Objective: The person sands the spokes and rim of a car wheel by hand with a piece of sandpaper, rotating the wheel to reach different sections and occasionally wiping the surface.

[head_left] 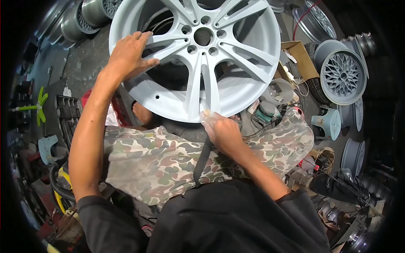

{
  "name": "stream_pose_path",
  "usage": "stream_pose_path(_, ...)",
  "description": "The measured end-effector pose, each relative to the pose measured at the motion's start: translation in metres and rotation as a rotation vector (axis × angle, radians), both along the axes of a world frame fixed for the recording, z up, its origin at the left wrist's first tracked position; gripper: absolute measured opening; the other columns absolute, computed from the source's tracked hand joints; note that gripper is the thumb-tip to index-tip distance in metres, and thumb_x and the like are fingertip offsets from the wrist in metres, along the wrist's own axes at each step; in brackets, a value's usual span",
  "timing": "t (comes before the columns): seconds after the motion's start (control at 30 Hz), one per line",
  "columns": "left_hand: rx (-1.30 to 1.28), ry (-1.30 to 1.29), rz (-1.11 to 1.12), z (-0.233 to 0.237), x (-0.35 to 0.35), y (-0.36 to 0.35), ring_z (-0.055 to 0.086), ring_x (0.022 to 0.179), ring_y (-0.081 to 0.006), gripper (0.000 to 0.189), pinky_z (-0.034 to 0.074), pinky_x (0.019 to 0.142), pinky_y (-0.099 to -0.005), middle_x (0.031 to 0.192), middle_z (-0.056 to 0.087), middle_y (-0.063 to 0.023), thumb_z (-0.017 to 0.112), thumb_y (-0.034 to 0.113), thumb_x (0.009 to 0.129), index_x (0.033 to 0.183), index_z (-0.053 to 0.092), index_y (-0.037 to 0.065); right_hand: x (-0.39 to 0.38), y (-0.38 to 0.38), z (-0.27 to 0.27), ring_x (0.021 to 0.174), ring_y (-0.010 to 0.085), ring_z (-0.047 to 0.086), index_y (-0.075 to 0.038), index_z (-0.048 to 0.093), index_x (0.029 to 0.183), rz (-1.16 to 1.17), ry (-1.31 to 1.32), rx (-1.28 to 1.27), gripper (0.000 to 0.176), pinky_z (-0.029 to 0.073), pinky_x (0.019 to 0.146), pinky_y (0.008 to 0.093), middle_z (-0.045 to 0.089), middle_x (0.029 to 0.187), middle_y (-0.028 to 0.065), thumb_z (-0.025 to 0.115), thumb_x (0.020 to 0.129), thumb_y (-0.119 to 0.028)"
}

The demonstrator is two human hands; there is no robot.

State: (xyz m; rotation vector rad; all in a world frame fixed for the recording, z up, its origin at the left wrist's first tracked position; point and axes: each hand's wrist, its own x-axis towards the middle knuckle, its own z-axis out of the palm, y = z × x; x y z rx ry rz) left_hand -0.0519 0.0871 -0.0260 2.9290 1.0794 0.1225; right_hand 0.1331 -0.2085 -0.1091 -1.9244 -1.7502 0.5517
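Note:
A large light-grey alloy wheel (pixel 200 84) with double spokes fills the top middle, its face toward me. My left hand (pixel 130 55) grips it at the left, fingers and thumb around the outer end of a spoke. At the near edge, my right hand (pixel 223 130) pinches a dark strip (pixel 203 158), which looks like sandpaper, against the foot of the lowest spoke. A small yellowish patch shows at the fingertips, and they look dusty. The strip's loose end hangs down over my camouflage-patterned trousers (pixel 147 160).
On the right are a lattice-spoked wheel (pixel 344 76), a pale blue stool (pixel 327 123), a cardboard box (pixel 300 59), a white bucket (pixel 279 92) and a green power sander (pixel 268 111). More wheels (pixel 80 19) stand at upper left. A bare foot (pixel 142 114) shows beneath the wheel.

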Motion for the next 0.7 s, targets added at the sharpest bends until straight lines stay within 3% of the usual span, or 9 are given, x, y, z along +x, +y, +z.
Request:
stream_pose_path(0.17,0.005,-0.002,-0.021,-0.007,0.002,0.004,0.058,0.123,-0.0409,0.081,0.046,0.106,-0.0483,0.13,0.062,-0.0208,0.082,0.042,0.083,0.146,0.05,0.003,0.001,0.014,-0.017,0.08,0.0419,0.069,0.005,0.067,0.116,0.137,-0.07,-0.149,0.029,0.056,0.071,0.0499,0.07,0.099,0.0227,0.06,0.094,-0.012)
stream_pose_path(0.23,0.023,-0.011,-0.029,-0.006,0.0,0.005,0.058,0.123,-0.0409,0.081,0.046,0.106,-0.0483,0.131,0.062,-0.0209,0.082,0.042,0.083,0.146,0.05,0.003,0.005,-0.005,-0.013,0.081,0.0399,0.067,0.006,0.063,0.127,0.142,-0.027,0.082,0.038,0.054,0.071,0.0485,0.068,0.097,0.0209,0.06,0.091,-0.007)
stream_pose_path(0.33,0.007,-0.022,-0.031,-0.009,-0.002,0.006,0.058,0.123,-0.0408,0.082,0.046,0.106,-0.0481,0.132,0.062,-0.0213,0.082,0.042,0.083,0.147,0.049,0.003,0.02,-0.029,-0.014,0.084,0.0364,0.065,0.004,0.06,0.133,0.205,-0.029,0.126,0.045,0.053,0.072,0.0465,0.066,0.095,0.0174,0.059,0.088,-0.003)
stream_pose_path(0.37,-0.007,-0.019,-0.041,-0.009,-0.001,0.007,0.058,0.123,-0.0407,0.082,0.046,0.106,-0.0479,0.132,0.062,-0.0216,0.082,0.042,0.083,0.147,0.049,0.003,0.019,-0.03,-0.017,0.091,0.0311,0.064,0.002,0.059,0.137,0.213,-0.058,0.15,0.049,0.052,0.075,0.043,0.063,0.095,0.0137,0.058,0.088,-0.004)
stream_pose_path(0.5,0.014,-0.019,-0.045,-0.008,0.001,0.006,0.058,0.123,-0.0406,0.082,0.046,0.106,-0.0476,0.131,0.062,-0.0214,0.082,0.041,0.083,0.147,0.049,0.003,0.001,-0.005,-0.015,0.098,0.0269,0.063,0.001,0.056,0.14,0.345,-0.085,0.092,0.052,0.049,0.085,0.0398,0.066,0.106,0.0116,0.059,0.089,-0.007)
stream_pose_path(0.6,0.004,-0.005,-0.025,-0.01,0.002,0.006,0.058,0.123,-0.0403,0.081,0.046,0.106,-0.0474,0.131,0.062,-0.0206,0.082,0.04,0.083,0.147,0.049,0.003,0.015,-0.014,-0.018,0.089,0.0294,0.066,-0.002,0.063,0.135,0.269,-0.095,0.185,0.048,0.05,0.08,0.0389,0.067,0.096,0.0128,0.062,0.087,-0.005)
stream_pose_path(0.7,0.016,-0.045,-0.046,-0.015,-0.002,0.007,0.058,0.123,-0.0402,0.081,0.046,0.106,-0.0475,0.131,0.062,-0.0206,0.082,0.04,0.083,0.147,0.049,0.003,0.03,-0.021,-0.008,0.089,0.0338,0.067,0.0,0.065,0.131,0.214,-0.132,0.141,0.044,0.051,0.079,0.043,0.069,0.096,0.0159,0.063,0.087,-0.005)
